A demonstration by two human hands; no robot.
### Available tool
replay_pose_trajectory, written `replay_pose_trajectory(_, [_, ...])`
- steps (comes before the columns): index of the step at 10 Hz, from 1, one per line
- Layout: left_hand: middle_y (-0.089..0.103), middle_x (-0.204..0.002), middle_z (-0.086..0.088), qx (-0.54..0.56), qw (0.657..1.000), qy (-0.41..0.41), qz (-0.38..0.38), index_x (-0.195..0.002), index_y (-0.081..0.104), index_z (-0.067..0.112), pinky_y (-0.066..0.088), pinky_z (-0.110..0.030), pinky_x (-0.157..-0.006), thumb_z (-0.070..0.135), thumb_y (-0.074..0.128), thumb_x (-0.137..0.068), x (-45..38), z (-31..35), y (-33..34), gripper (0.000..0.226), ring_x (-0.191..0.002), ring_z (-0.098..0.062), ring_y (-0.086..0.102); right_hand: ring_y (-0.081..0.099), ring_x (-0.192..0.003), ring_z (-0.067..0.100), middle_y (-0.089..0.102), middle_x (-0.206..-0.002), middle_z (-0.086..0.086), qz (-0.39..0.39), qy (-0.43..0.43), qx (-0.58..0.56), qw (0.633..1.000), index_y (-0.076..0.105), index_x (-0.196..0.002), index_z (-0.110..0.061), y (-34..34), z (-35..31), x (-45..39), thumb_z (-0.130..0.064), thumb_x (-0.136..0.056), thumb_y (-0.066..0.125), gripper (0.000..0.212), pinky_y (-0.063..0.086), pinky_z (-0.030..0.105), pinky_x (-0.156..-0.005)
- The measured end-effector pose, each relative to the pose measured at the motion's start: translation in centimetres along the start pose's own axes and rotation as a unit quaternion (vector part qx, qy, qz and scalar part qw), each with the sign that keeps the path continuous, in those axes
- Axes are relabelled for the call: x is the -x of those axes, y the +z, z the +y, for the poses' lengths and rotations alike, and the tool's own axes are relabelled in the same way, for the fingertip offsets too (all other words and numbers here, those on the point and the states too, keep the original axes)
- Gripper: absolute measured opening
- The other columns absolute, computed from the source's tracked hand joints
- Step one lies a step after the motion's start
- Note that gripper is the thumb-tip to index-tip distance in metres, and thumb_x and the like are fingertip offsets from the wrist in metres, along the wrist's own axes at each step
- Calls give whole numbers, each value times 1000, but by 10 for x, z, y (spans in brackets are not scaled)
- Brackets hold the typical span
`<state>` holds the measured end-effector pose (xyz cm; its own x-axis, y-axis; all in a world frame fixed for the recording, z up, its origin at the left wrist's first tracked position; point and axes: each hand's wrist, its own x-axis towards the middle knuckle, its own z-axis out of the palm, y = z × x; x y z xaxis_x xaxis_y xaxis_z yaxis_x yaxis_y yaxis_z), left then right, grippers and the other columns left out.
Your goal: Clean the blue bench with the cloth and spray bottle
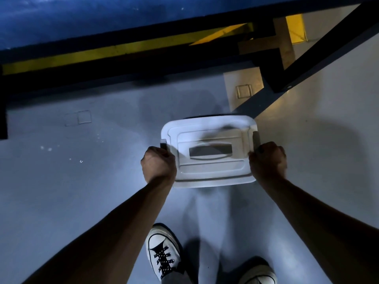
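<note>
Both hands grip a white lidded box [209, 151] above grey floor [71, 191] beside the blue bench [82, 19].

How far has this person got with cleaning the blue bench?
Nothing looks done yet. Both the left hand and the right hand grip the side handles of a lidded white box above the floor. The blue bench is untouched; no cloth or spray bottle shows.
</note>
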<state>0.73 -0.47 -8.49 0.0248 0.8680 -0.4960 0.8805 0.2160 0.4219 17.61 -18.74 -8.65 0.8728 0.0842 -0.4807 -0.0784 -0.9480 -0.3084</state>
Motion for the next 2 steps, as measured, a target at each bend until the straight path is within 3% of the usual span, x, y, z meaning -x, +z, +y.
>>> replay_pose_trajectory(1, [76, -89, -10, 2, 999, -6, -47, -86, 74, 11, 47, -28, -69, 29, 66, -87, -3, -2, -9, 20, -88, -31, 68, 63, -100, 37, 66, -111, 18, -37, -6, 3, 999, 69, -106, -9, -11, 0, 3, -26, -86, 71, 26, 52, 40, -87])
replay_pose_trajectory(2, [77, -80, -6, 29, 990, 1, -135, -86, 78, 12, 59, -32, -75, 25, 72, -84, -9, -3, -31, 15, -76, -21, 73, 65, -105, 35, 70, -115, 15, -52, -19, -6, 998, 67, -117, -9, -27, -3, 11, -28, -91, 66, 33, 52, 39, -90])
